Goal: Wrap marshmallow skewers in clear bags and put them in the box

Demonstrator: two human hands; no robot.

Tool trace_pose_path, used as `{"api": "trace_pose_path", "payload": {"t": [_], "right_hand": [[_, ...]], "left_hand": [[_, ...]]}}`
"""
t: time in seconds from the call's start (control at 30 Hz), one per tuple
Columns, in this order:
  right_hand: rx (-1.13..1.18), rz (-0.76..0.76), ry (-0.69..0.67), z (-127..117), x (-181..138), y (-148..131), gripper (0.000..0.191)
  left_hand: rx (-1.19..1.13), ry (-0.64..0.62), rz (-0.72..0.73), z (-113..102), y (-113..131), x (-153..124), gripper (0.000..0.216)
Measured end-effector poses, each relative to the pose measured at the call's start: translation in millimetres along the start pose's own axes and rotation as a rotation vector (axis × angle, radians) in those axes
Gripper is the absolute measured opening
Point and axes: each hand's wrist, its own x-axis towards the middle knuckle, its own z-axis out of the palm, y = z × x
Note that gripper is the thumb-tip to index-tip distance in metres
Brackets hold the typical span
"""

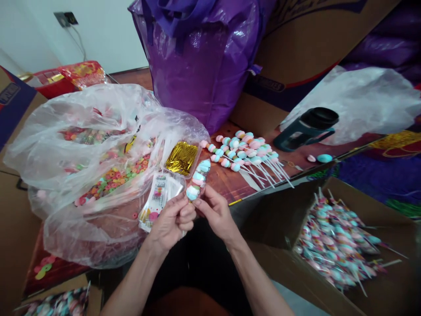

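Note:
In front of me is a marshmallow candy stick (198,179), its pink, blue and white pieces inside what looks like a clear wrapper. My left hand (174,216) pinches its lower end. The fingers of my right hand (216,214) close on the same spot from the other side. Whether a twist tie is between the fingers is too small to tell. Just beyond lies a clear box of gold twist ties (182,158). Left of it is a stack of printed clear bags (157,198). Several unwrapped marshmallow sticks (251,151) are piled to the right.
A large plastic bag (108,237) of ring candies covers the table's left side. A purple bag (200,74) stands behind, a dark bottle (304,129) to the right. At lower right, a cardboard box (279,259) holds many wrapped sticks (338,241). Another box (95,298) is lower left.

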Motion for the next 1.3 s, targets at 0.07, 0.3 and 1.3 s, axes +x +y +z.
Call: {"api": "trace_pose_path", "payload": {"t": [0.07,0.3,1.3], "right_hand": [[-0.135,-0.057,0.015,0,-2,0,0.016],[-0.358,-0.075,0.139,3,-8,1,0.009],[-0.371,-0.273,0.465,1,-22,-2,0.015]], "left_hand": [[0.067,0.068,0.083,1,-4,1,0.047],[0.428,0.275,0.423,-4,-31,2,0.029],[0.006,0.028,0.061,7,-33,24,0.034]]}}
